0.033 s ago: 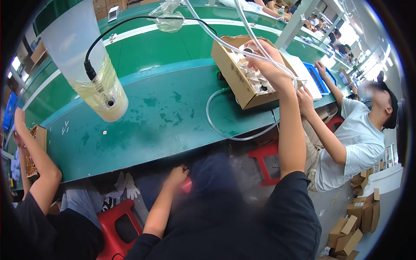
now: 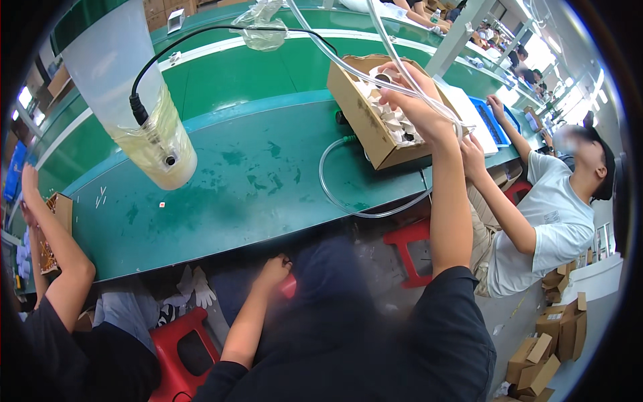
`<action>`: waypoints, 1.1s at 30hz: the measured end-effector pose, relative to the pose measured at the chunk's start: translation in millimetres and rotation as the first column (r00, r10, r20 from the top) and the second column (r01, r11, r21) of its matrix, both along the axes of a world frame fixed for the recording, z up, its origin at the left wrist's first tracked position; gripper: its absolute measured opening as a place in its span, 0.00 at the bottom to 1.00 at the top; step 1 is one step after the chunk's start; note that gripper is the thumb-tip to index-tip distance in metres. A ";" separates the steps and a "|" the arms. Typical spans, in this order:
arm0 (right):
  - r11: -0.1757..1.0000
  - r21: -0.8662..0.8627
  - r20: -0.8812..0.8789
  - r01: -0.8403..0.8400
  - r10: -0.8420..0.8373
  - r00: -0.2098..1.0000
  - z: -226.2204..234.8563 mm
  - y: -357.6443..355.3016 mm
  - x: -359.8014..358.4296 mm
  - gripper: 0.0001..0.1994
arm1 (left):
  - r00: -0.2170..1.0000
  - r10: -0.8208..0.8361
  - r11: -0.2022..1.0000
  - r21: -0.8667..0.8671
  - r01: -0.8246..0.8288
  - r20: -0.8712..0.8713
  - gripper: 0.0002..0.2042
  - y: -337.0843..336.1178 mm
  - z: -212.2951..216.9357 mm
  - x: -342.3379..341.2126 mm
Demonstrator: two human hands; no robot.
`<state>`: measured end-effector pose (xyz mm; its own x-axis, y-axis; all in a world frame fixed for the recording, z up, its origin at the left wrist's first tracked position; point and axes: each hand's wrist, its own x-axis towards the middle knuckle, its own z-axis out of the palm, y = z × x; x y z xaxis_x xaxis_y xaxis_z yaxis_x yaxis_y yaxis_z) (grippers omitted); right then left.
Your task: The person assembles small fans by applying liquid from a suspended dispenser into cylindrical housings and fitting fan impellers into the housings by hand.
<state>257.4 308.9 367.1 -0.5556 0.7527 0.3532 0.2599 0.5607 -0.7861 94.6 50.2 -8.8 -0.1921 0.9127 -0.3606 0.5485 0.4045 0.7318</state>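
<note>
Right hand (image 2: 423,115), fingers curved, grip unclear, over open tan cardboard box (image 2: 367,124), dark-smudged side wall, angular white pieces (image 2: 396,120) inside.

The right hand (image 2: 423,115) is over the open cardboard box (image 2: 365,124), with a small round dark-centred part (image 2: 383,79) between its fingers (image 2: 400,99); firm contact cannot be confirmed. White folded pieces (image 2: 395,122) fill the box directly below these fingers. Clear tubes (image 2: 381,32) descend from above the fingers and cross in front of the hand. A clear hose loop (image 2: 321,171) lies on the green worktop (image 2: 241,208), to the lower left of the fingers. A translucent container (image 2: 120,67) with a black cable (image 2: 138,109) stands well to their left. The left hand (image 2: 273,271) is below the worktop edge, well apart from the right fingers, beside a red object (image 2: 289,287).
</note>
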 end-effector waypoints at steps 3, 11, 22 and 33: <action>0.966 -0.094 -0.266 -0.242 0.210 0.941 -0.4 -19.9 -3.0 0.19 | 1.000 0.003 1.000 -0.013 -0.003 -0.010 0.13 -0.3 -1.0 -0.4; 0.754 -0.343 -0.406 -0.561 0.419 0.812 -0.7 -70.9 -12.8 0.19 | 1.000 0.003 1.000 -0.016 -0.003 -0.024 0.13 -2.7 -2.2 -0.6; 0.559 -0.499 -0.709 -0.662 0.175 0.683 -61.5 -162.5 -17.1 0.19 | 1.000 0.001 1.000 -0.022 -0.001 -0.006 0.14 1.2 6.3 0.5; 0.472 -0.489 -0.796 -0.734 0.102 0.596 -71.7 -178.6 -17.1 0.20 | 0.999 0.000 0.988 0.154 -0.005 0.033 0.14 -2.8 -26.3 -4.3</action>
